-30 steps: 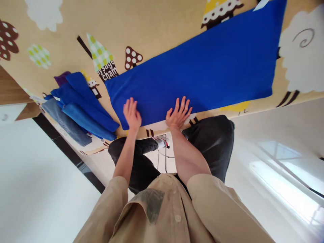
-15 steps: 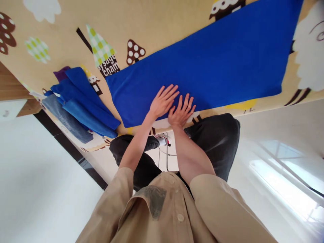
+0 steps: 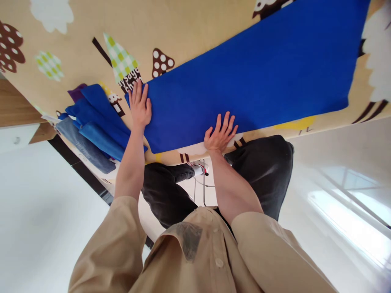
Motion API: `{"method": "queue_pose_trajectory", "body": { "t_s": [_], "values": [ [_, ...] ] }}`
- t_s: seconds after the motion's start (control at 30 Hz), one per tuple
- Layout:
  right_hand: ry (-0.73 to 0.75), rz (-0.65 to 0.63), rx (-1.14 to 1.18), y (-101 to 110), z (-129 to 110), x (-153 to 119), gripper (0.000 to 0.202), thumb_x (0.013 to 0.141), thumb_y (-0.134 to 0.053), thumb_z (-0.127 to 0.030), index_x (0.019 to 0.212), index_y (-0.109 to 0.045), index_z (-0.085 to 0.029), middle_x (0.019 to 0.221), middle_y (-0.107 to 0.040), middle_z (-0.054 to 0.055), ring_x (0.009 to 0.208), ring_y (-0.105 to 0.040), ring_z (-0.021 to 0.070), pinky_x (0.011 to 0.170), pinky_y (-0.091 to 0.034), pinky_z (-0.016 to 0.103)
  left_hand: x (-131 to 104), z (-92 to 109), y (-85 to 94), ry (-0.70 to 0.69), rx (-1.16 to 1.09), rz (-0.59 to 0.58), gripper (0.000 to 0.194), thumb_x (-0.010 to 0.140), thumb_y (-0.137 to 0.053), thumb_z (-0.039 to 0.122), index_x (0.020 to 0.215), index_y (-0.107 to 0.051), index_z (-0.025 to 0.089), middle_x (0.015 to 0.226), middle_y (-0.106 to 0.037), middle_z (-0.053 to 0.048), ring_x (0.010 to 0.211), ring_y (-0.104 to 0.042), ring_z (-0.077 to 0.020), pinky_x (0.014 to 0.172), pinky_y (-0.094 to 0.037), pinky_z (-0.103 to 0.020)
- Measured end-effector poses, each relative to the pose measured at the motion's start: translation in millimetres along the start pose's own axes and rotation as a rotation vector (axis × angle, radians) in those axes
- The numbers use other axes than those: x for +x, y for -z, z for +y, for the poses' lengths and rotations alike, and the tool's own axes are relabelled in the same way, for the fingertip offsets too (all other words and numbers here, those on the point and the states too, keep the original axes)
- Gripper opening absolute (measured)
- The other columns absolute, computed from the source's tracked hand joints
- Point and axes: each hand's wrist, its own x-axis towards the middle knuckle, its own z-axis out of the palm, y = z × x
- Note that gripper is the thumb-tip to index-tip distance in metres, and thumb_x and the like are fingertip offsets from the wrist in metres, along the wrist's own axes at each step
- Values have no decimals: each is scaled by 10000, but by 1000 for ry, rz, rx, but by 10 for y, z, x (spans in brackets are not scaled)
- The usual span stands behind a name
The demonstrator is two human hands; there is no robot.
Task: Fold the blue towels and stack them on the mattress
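Observation:
A long blue cloth (image 3: 250, 77), smooth and towel-like, lies spread at a slant across the patterned tablecloth (image 3: 195, 24). My left hand (image 3: 140, 106) rests on the cloth's left end, fingers stretched toward the far corner and covering part of that edge. My right hand (image 3: 220, 133) lies flat on the near edge at about the middle, its fingers spread over the cloth and the heel of the palm at the border. Neither hand grips anything.
Left of the spread cloth is a pile of folded blue cloths (image 3: 97, 118), with a grey-blue one (image 3: 87, 144) on its near side and a bit of purple at the far end. My knees are under the table's near edge. Wooden furniture (image 3: 15, 103) stands at far left.
My left hand has slid left from beside the right hand to the cloth's left end, and the left end looks smoother. My right hand has stayed almost in place.

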Motion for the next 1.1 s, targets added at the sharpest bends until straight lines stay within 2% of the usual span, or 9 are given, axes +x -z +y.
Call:
{"method": "queue_pose_trajectory", "body": {
  "t_s": [0.1,0.27,0.4,0.47,0.53,0.6,0.67,0.73,1.1],
  "values": [
    [-6,-3,5,6,-5,-2,696,949,-408,-265,1633,-444,-145,1752,-267,188,1654,-170,336,1271,-197,723,30,-71,87,24,-24,-10,707,1017,-432,694,1543,-579,245,1746,-347,-60,1685,-11,-199,1388,42,-466],
    [-9,-24,-14,30,-27,-1,712,952,-433,-276,1652,-422,-146,1761,-262,179,1654,-177,341,1287,-184,700,103,-97,178,5,68,-24,829,1070,-192,700,1425,-638,98,1735,-366,-117,1605,283,-99,1333,126,-402],
    [-22,-49,-10,60,-49,9,716,957,-441,-268,1663,-408,-148,1764,-261,177,1655,-180,338,1292,-181,690,22,37,98,81,168,134,876,1097,-62,649,1424,-605,45,1728,-373,-130,1532,412,-89,1305,210,-451],
    [-25,-66,0,88,-59,18,712,960,-450,-267,1661,-412,-147,1762,-265,180,1655,-185,336,1293,-186,686,-217,239,-87,182,211,307,860,1107,-55,622,1519,-516,23,1753,-315,-138,1572,371,-146,1327,199,-478],
    [-26,-84,8,127,-70,30,704,963,-459,-267,1655,-422,-147,1759,-272,185,1655,-188,332,1291,-198,683,-618,512,-377,278,222,414,765,1127,-135,543,1634,-335,6,1786,-178,-188,1663,167,-215,1365,69,-506],
    [-30,-97,11,168,-79,42,693,969,-460,-267,1651,-431,-148,1756,-279,187,1655,-190,327,1291,-206,678,-1099,797,-716,345,193,321,681,1115,-199,455,1643,-333,46,1785,-138,-222,1689,-3,-248,1370,-33,-551],
    [-31,-103,8,201,-87,50,684,978,-452,-270,1651,-434,-150,1755,-286,184,1656,-191,323,1294,-204,672,-1529,1022,-1021,383,157,190,616,1087,-270,371,1614,-407,82,1759,-243,-227,1686,-85,-268,1366,-61,-580],
    [-29,-101,6,217,-90,52,679,985,-439,-273,1653,-434,-152,1754,-291,178,1658,-190,320,1299,-197,668,-1802,1141,-1228,422,137,163,585,1052,-318,304,1576,-467,91,1723,-332,-239,1676,-158,-283,1362,-80,-594],
    [-34,-74,13,185,-87,42,670,997,-428,-284,1656,-440,-162,1758,-296,167,1665,-175,315,1311,-184,654,-1844,1029,-1364,400,132,239,588,935,-423,239,1476,-578,72,1673,-425,-240,1642,-273,-304,1354,-141,-592]
  ]
}}
